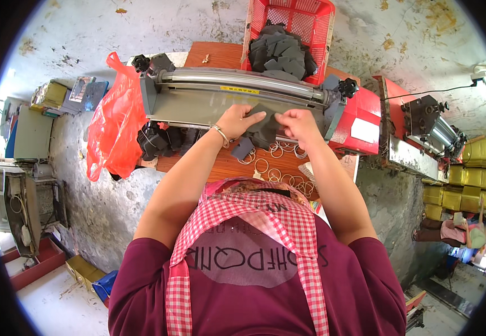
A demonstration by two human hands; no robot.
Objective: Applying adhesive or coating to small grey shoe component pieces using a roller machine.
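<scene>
My left hand (236, 120) and my right hand (298, 124) both hold a stack of dark grey flat pieces (264, 130) in front of a grey roller machine (237, 92). The left hand's fingers lie flat on top of the stack; the right hand pinches its right edge. One loose grey piece (243, 148) lies on the wooden table (220, 165) just below the left hand. Several rubber bands (274, 162) are scattered on the table under my hands.
A red plastic basket (316, 17) full of grey pieces stands behind the machine. A red plastic bag (114, 126) hangs at the table's left. A red machine part (360, 120) sits right; yellow tins (467, 185) are stacked far right, near another person (461, 232).
</scene>
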